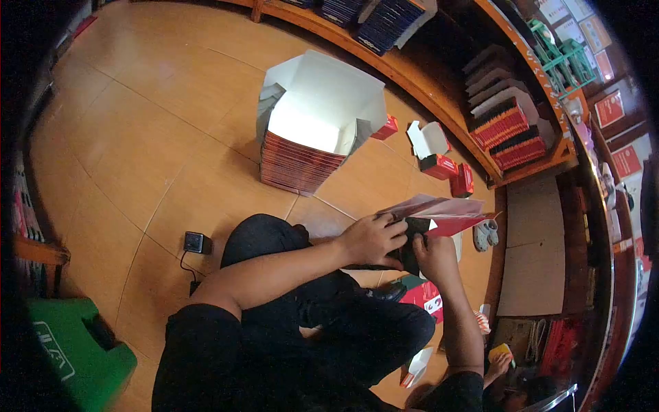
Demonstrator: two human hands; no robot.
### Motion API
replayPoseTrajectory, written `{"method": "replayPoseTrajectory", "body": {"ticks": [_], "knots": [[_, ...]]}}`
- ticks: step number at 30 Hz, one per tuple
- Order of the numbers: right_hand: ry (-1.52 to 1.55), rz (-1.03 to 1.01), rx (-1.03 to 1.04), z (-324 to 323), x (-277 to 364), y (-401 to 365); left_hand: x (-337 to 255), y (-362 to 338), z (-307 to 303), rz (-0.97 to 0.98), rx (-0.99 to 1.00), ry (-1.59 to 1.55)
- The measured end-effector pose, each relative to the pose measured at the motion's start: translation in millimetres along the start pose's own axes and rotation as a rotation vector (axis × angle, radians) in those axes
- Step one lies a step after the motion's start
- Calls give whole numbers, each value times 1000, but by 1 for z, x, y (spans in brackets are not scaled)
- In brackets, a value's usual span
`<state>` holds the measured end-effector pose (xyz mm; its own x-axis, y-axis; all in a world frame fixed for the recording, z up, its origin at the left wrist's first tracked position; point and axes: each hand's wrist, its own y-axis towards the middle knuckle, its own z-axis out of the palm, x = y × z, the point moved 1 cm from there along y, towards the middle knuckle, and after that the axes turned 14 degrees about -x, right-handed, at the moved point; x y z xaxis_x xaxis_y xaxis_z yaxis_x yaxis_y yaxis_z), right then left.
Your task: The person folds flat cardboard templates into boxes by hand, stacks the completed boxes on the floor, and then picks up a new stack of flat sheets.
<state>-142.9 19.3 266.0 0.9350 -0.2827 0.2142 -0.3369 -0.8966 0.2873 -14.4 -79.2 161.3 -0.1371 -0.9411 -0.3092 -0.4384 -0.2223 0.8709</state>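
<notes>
In front of my lap, my left hand (374, 240) curls its fingers on the near left edge of a red carton with pale upright flaps (456, 213). My right hand (436, 257) grips the same carton from the right, its thumb pressed inside against a dark part. Beyond them on the tiled floor stands a tall stack of nested red cartons (302, 165), the top one open and white inside. Red printed packaging (419, 296) lies beneath my hands, partly covered by my right arm.
Small red boxes (439, 165) and an open white-lined box (429, 141) lie by the wooden shelf (398, 62). To the left are a black cube with a cable (198, 242) and a green case (79, 350). Another person's hand (499, 367) holds something yellow at lower right.
</notes>
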Motion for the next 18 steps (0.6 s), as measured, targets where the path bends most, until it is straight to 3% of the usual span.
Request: {"method": "replayPoseTrajectory", "body": {"ticks": [4, 7, 10, 12, 18], "knots": [[-3, -70, -34, 8, -13, 2, 3, -2, 6, -68, 60, -52], [-3, -114, 14, 4, -6, 6, 4, -5, 8, -87, -2, -108], [84, -223, -106, 3, -2, 8, 5, -8, 9, -118, -38, -100], [11, -124, 62, 9, -15, 7, 5, -10, 11, -94, 9, -96], [-17, -7, 223, 2, 3, 14, 6, -16, 14, -190, -5, -155]]}}
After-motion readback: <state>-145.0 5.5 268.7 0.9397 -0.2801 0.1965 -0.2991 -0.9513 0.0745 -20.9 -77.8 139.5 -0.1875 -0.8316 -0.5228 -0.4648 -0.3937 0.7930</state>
